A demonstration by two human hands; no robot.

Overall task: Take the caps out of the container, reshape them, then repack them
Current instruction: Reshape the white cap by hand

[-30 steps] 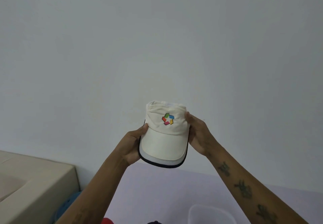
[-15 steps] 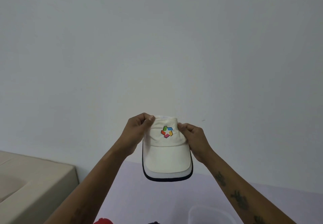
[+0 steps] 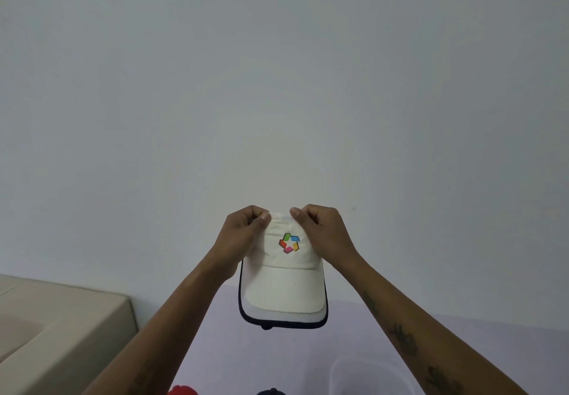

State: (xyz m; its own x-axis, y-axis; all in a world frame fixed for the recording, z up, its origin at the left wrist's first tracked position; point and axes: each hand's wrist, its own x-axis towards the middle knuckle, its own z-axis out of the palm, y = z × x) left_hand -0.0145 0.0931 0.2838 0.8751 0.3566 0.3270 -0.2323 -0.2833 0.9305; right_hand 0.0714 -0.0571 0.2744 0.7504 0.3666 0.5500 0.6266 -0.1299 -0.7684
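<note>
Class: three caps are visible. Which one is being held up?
The white cap with the colourful logo, pinched by both hands; the red cap and dark cap lie below.

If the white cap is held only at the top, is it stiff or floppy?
The white cap is probably floppy in the crown: the left hand and right hand pinch its top and the fabric folds there. The brim looks stiffer, hanging flat. It seems light, since a fingertip grip holds it.
</note>
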